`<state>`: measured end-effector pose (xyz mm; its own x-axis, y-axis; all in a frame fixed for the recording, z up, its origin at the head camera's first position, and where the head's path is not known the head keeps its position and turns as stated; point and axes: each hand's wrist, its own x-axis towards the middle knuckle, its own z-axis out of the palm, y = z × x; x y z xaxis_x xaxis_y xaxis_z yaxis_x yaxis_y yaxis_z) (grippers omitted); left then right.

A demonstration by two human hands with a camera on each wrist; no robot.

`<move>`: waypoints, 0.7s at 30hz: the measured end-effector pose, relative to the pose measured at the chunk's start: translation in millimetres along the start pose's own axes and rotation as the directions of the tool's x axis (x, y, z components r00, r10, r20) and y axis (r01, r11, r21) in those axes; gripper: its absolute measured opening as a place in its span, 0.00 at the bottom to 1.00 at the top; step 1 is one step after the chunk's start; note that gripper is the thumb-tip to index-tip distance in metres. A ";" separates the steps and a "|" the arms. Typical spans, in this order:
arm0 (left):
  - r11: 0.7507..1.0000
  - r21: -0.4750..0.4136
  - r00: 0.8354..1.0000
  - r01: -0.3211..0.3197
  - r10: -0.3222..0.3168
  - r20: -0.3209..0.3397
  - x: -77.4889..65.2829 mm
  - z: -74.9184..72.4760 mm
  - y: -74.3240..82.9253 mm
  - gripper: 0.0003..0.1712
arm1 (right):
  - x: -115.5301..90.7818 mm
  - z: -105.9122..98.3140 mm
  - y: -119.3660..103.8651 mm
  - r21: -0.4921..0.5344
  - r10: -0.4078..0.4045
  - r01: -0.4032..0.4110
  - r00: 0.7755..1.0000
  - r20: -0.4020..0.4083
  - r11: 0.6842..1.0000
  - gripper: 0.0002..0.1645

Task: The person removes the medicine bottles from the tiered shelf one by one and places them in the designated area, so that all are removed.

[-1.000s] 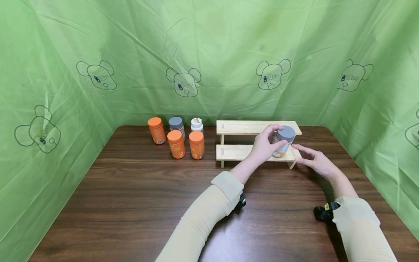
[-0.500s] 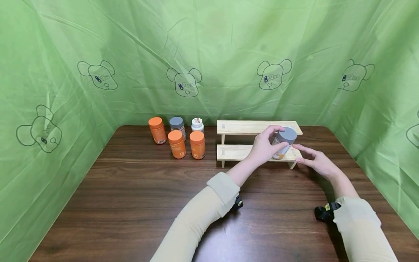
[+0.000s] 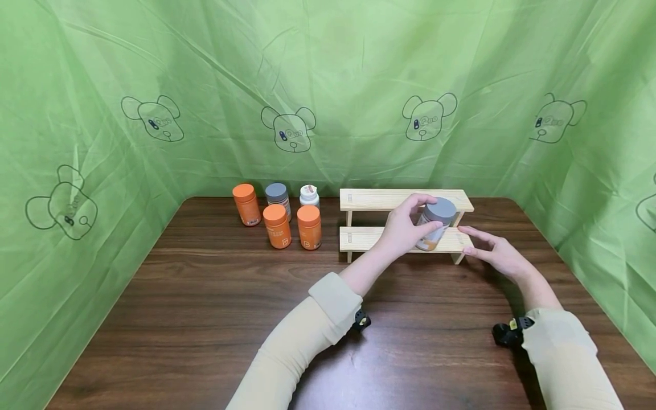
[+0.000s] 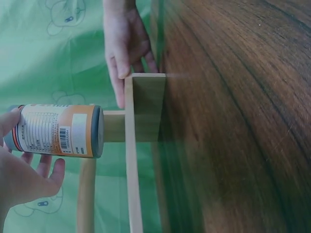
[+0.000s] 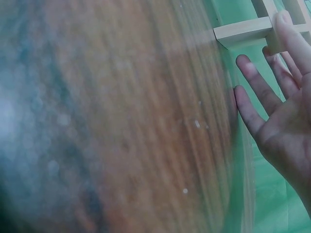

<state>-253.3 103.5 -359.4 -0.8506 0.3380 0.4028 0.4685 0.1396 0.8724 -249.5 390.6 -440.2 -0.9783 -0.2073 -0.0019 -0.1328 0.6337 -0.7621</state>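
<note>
A grey-lidded supplement bottle (image 3: 441, 211) with a white and orange label is in my left hand (image 3: 404, 230), thumb on the near side and fingers round the far side. It leans slightly over the right half of the wooden rack's lower shelf (image 3: 371, 238). In the left wrist view a small gap shows between the bottle (image 4: 56, 131) and the shelf board (image 4: 131, 179). My right hand (image 3: 494, 254) touches the right end of that shelf with thumb and index fingertip. Its other fingers (image 5: 252, 75) extend loosely beside the rack in the right wrist view.
Left of the rack stand several upright bottles: orange ones (image 3: 277, 228), another grey-lidded one (image 3: 277, 191) and a small white one (image 3: 309, 196). The rack's upper shelf (image 3: 400, 198) lies behind the lower. A green curtain (image 3: 359, 85) surrounds the brown wooden table (image 3: 205, 319).
My left hand has carried the grey-lidded bottle a little to the left above the lower shelf. The right hand has stayed at the shelf's right end.
</note>
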 end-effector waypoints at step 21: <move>0.994 -0.082 0.997 0.070 -0.072 -0.028 -14.2 -51.3 28.0 0.24 | -0.8 0.5 -2.8 0.072 0.007 -0.008 1.000 0.012 0.997 0.34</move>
<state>-240.3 54.9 -326.5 -0.8885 0.3009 0.3464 0.3871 0.0863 0.9180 -248.2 388.7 -438.4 -0.9772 -0.2118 -0.0152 -0.1132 0.5800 -0.8067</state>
